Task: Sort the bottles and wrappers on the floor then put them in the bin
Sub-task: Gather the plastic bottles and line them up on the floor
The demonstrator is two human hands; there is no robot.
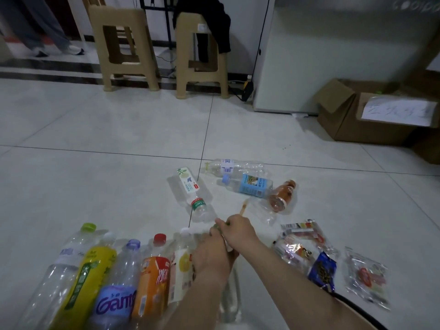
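A row of bottles lies side by side at the lower left: a green-capped clear bottle, a yellow bottle, a purple-label bottle, an orange bottle and a lemon-label bottle. At the row's right end, my left hand grips a clear bottle. My right hand curls round its top end, which is mostly hidden. Farther off lie a white-label bottle, a clear bottle, a blue-label bottle and a small orange bottle. Wrappers are grouped at the right.
More wrappers here include a dark blue one and a clear one. An open cardboard box stands at the right by a white cabinet. Two beige stools stand at the back. A person's legs show top left.
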